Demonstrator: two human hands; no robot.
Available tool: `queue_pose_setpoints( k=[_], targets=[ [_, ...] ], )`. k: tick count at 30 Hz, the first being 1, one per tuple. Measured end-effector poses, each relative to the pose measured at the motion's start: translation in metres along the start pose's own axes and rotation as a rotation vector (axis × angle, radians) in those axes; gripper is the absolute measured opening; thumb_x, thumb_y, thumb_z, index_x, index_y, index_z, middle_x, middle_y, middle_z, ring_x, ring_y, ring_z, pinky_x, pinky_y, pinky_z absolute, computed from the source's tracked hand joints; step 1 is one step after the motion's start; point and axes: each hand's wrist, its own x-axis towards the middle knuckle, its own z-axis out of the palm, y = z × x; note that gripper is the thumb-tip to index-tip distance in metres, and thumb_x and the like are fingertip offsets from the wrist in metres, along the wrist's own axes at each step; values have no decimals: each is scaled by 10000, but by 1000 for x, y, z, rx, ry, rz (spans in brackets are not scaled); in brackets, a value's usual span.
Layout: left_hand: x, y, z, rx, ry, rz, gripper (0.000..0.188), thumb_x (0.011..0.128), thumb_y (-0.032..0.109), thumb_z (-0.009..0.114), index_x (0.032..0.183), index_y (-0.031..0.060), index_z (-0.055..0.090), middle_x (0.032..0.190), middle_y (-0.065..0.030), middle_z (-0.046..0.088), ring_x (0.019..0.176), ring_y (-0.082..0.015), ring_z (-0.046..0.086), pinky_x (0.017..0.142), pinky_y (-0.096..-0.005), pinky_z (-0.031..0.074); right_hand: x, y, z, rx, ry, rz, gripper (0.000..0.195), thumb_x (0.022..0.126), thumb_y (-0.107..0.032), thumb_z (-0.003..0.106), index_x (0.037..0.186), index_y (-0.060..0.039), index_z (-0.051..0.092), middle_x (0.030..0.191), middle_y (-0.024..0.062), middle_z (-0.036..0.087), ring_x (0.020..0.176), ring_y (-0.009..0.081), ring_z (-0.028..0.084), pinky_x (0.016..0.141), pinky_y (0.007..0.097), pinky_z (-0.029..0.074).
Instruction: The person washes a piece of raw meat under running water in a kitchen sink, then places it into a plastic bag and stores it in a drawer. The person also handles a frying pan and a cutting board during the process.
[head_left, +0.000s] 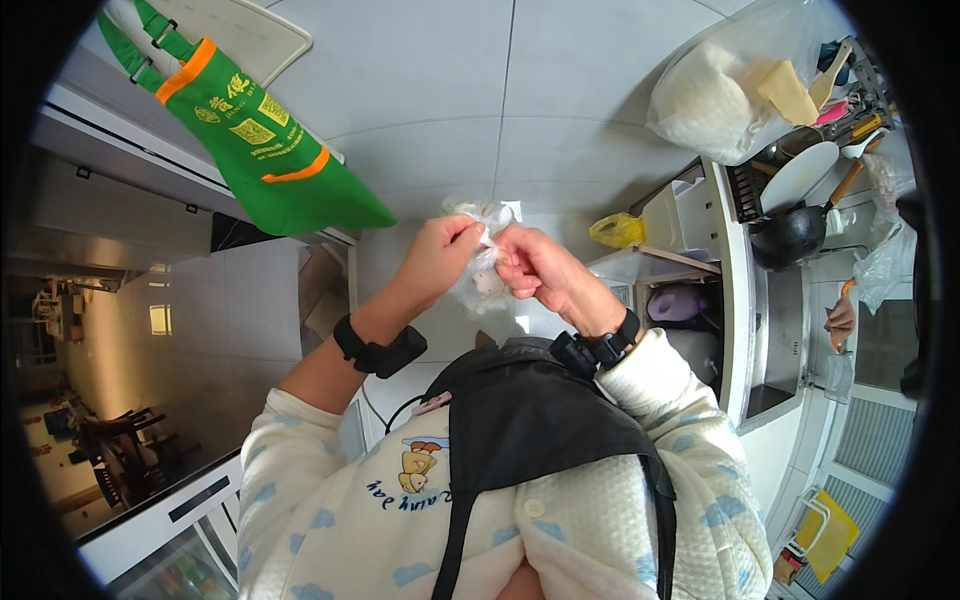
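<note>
A clear plastic bag (484, 289) with pale contents hangs below my two hands, in the middle of the view. My left hand (452, 244) pinches the gathered top of the bag between thumb and fingers. Close beside it, my right hand (534, 266) grips the other side of the twisted plastic, its fingers curled. What exactly lies inside the bag cannot be made out. Both wrists wear black straps with a small device.
A green apron (262, 150) hangs at the upper left. To the right are an open cabinet, a yellow plastic bag (616, 229), a counter with a black wok (789, 238), a white plate (799, 178), a sink (776, 330) and a large filled plastic bag (701, 105).
</note>
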Motion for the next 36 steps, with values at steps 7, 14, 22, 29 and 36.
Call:
queue_pose_setpoints(
  k=[7,14,22,29,36],
  targets=[
    [4,16,-10,-136,-109,-148,230,950,209,507,805,41,571,621,57,466,531,-34,379,470,-240,330,9,10,13,-925,361,-407,393,950,-325,554,721,-12,613,575,-45,458,563,55,365,497,248,326],
    [2,33,-36,130,124,267,119,953,109,495,1022,85,401,624,59,422,530,-13,345,461,-219,285,-17,-35,42,-983,308,-497,386,904,-274,571,630,-4,557,518,9,431,511,95,377,491,293,342],
    [21,-15,-14,39,-132,113,243,902,100,544,1143,75,530,582,47,422,544,-27,388,484,-228,304,8,28,-20,-700,368,-487,277,920,-228,543,803,-15,674,629,-9,565,606,73,490,588,271,436],
    [13,-42,-1,561,-328,279,140,879,96,535,963,-5,584,683,-137,480,626,-204,491,590,-326,398,16,45,-21,-1681,532,-497,188,855,-179,544,758,-33,610,754,170,634,703,377,621,590,439,489],
    [24,-75,39,495,-238,219,168,905,130,510,821,-5,565,713,-155,530,671,-297,531,634,-357,414,8,57,-67,-1497,610,-488,198,819,-206,577,794,-18,637,795,200,650,738,370,647,648,448,509]
  ],
)
